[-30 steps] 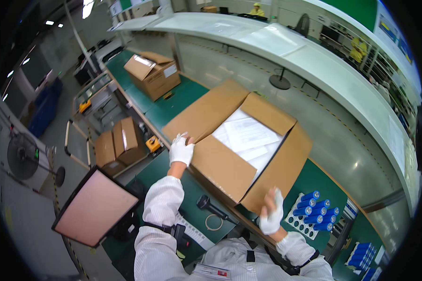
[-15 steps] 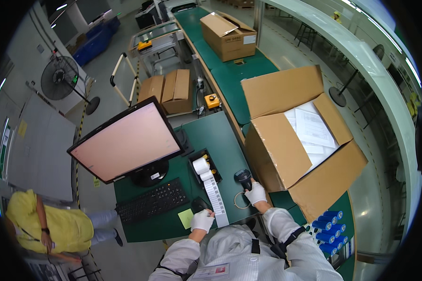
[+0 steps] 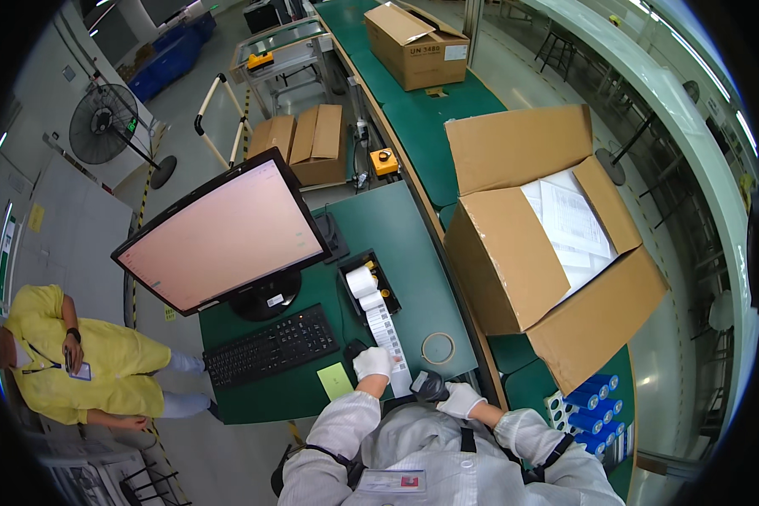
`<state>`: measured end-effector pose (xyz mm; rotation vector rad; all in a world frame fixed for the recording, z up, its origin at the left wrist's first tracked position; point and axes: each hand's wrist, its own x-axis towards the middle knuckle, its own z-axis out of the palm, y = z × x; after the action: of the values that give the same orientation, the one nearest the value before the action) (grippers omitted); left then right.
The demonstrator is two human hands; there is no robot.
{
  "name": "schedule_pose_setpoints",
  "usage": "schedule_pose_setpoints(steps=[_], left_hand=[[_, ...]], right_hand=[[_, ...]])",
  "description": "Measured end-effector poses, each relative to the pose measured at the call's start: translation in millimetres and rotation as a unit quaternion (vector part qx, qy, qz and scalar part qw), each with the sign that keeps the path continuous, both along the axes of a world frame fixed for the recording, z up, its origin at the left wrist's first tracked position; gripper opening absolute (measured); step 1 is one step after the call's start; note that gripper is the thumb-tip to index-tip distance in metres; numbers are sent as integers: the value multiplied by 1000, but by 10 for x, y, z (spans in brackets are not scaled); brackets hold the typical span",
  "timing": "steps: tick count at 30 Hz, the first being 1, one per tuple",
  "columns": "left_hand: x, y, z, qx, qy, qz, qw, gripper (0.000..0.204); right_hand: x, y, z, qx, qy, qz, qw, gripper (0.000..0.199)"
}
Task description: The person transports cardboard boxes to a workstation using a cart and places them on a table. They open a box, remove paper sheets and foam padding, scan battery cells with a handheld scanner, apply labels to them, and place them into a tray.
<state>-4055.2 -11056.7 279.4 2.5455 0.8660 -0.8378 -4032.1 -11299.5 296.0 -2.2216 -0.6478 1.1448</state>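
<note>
White-gloved right hand (image 3: 459,400) grips a black plastic scanner (image 3: 429,385), long axis left-right, head leftward, at green desk (image 3: 422,287)'s near edge; white-gloved left hand (image 3: 373,363): grip unclear. Grey floor (image 3: 240,460) beyond.

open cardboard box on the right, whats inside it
White printed sheets lie in the opening of the cardboard box, between its flaps. Whatever is beneath them cannot be seen: the sheets and the near flap cover it.
</note>
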Motion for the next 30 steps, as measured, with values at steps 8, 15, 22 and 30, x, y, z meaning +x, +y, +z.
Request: schedule_pose_setpoints(steps=[8,15,22,30], left_hand=[[121,12,-25,-4,-6,23,1000,42],[103,38,-210,34,-47,48,997,30],[126,-32,-242,-18,-69,42,997,26],[113,33,-401,-75,-94,119,986,26]], right_hand=[[-66,223,-183,-41,-10,7,999,42],[-95,297,-307,-22,-10,-18,1000,42],[44,102,-442,-4,-8,-81,997,42],[202,297,64,-78,62,-5,995,33]])
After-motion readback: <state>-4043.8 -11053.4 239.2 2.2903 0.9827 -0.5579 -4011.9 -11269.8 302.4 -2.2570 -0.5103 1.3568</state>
